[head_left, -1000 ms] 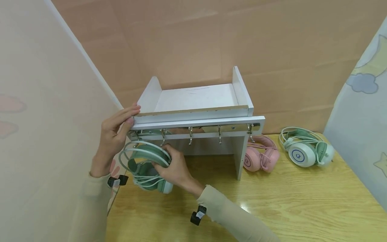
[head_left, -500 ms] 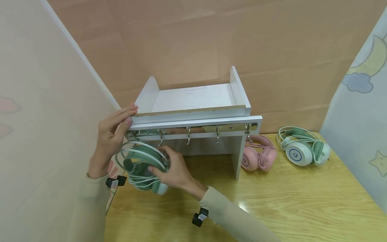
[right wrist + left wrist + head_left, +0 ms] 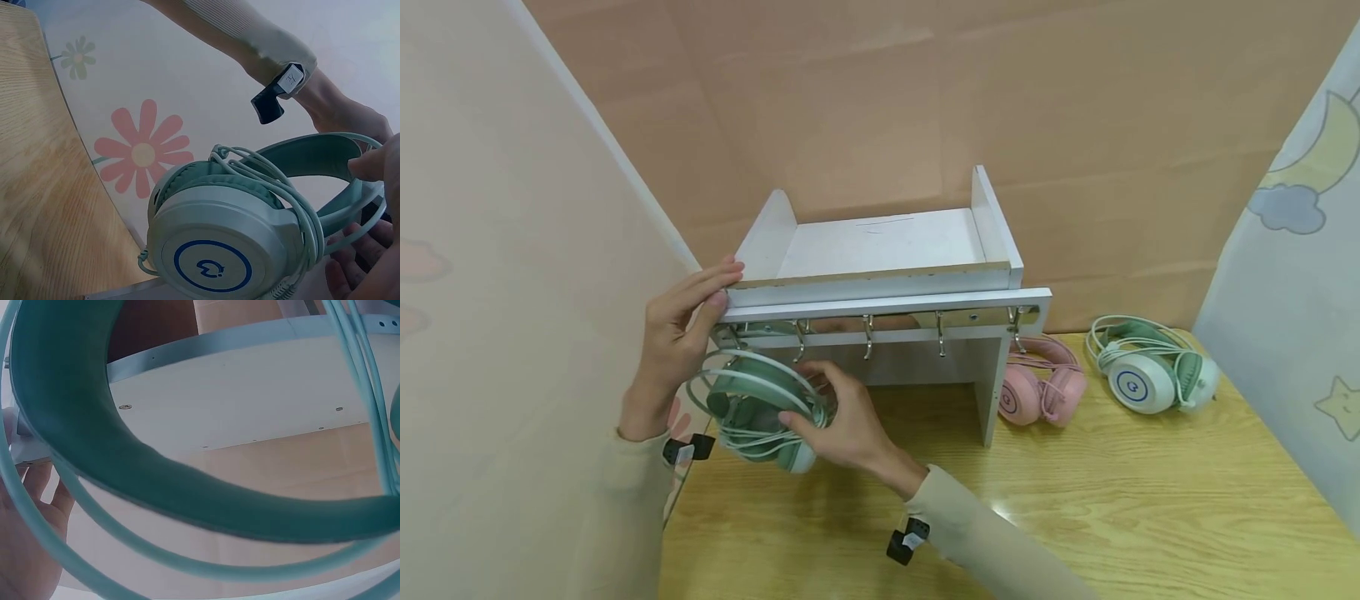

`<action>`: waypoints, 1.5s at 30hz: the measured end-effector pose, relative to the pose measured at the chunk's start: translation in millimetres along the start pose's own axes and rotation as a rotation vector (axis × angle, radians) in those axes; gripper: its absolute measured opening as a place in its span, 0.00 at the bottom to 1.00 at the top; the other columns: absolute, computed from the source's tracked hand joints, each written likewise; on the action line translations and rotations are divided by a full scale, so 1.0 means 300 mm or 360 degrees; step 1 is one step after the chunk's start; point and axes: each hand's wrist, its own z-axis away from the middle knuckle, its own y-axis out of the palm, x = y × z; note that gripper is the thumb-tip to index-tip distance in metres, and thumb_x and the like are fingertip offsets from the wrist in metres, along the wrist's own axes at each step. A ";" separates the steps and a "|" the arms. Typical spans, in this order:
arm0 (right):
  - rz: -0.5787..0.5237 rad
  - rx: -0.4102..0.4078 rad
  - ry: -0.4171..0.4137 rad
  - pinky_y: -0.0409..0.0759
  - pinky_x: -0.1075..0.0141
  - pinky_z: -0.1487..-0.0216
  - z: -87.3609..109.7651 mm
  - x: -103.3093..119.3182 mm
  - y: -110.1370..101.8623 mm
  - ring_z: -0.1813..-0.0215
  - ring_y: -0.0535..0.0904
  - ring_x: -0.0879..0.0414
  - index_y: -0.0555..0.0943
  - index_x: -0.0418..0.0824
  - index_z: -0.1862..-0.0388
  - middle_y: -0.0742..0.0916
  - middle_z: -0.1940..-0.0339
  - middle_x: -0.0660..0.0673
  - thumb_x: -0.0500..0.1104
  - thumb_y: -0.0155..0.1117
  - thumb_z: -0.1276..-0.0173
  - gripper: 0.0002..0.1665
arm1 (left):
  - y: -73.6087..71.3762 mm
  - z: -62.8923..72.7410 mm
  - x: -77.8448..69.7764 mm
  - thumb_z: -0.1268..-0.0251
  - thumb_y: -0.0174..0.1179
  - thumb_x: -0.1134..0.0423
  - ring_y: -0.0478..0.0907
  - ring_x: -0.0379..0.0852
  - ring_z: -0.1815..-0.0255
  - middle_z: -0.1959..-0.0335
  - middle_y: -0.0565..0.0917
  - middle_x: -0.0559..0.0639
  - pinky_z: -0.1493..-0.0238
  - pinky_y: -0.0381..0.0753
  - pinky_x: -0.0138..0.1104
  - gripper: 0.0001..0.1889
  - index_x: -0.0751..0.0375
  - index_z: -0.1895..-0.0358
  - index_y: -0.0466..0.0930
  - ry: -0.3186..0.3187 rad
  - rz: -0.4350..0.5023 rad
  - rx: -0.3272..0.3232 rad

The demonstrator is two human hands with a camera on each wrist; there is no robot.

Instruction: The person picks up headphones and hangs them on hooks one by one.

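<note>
I have the right hand [image 3: 850, 425] nearest me, its thumb and fingers pinching one side of the headband of the green-and-white headphones [image 3: 760, 383]. These sit just under the left end of the hook rail [image 3: 902, 321], above the worktop [image 3: 1075, 508], with the cable [image 3: 300, 206] bundled across them. The left hand [image 3: 677, 333] grips the rack's front left corner, fingers on top and thumb against the front.

I judge the step in hand to be placing the headband at the leftmost hook [image 3: 735, 336]; whether the band bears on it I cannot tell. The next move seems to call for checking that contact before the right fingers loosen, with the cable loops kept off the metal.

The white rack [image 3: 880, 287] has a walled upper shelf, faint lines marking its floor, and an open bay beneath. Outside its right side panel [image 3: 997, 383], pink headphones [image 3: 1022, 390] rest on the worktop; farther right lies a second green-and-white pair [image 3: 1138, 392], before the tan backdrop [image 3: 850, 83].
</note>
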 end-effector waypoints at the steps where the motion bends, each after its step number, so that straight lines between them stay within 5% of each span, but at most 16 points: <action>1: -0.0003 -0.0002 0.0003 0.87 0.58 0.42 0.003 -0.001 -0.003 0.46 0.85 0.50 0.78 0.41 0.31 0.88 0.45 0.45 0.47 0.77 0.34 0.34 | 0.000 0.001 0.000 0.31 0.54 0.87 0.80 0.55 0.27 0.40 0.88 0.66 0.24 0.77 0.39 0.17 0.79 0.43 0.86 0.0001 0.0001 0.0000; 12: 0.0045 -0.0032 0.0006 0.85 0.60 0.41 0.049 -0.003 -0.053 0.43 0.85 0.47 0.78 0.40 0.32 0.87 0.41 0.46 0.47 0.76 0.32 0.32 | -0.008 0.014 -0.002 0.31 0.54 0.87 0.80 0.54 0.27 0.39 0.87 0.65 0.24 0.77 0.38 0.18 0.79 0.43 0.85 -0.0012 -0.0008 -0.0009; 21: 0.0090 -0.0070 -0.0008 0.84 0.49 0.35 0.139 0.003 -0.169 0.38 0.84 0.48 0.79 0.43 0.34 0.86 0.39 0.49 0.42 0.73 0.27 0.25 | 0.003 0.023 0.000 0.31 0.55 0.86 0.79 0.55 0.26 0.39 0.86 0.69 0.23 0.76 0.39 0.19 0.77 0.42 0.85 -0.0003 -0.0013 0.0018; 36: 0.0100 -0.0240 -0.0118 0.83 0.61 0.37 0.233 0.022 -0.377 0.42 0.84 0.50 0.79 0.36 0.37 0.87 0.42 0.45 0.30 0.70 0.29 0.23 | 0.000 -0.002 -0.003 0.30 0.56 0.85 0.80 0.54 0.26 0.39 0.87 0.67 0.22 0.76 0.40 0.18 0.76 0.42 0.86 0.0002 -0.0021 0.0011; 45: 0.0054 -0.0339 -0.0160 0.83 0.68 0.38 0.265 0.010 -0.464 0.43 0.83 0.57 0.78 0.28 0.40 0.85 0.46 0.33 0.22 0.68 0.33 0.23 | 0.002 -0.006 -0.002 0.29 0.55 0.84 0.80 0.56 0.27 0.40 0.87 0.67 0.23 0.77 0.40 0.16 0.78 0.43 0.86 0.0011 0.0011 -0.0006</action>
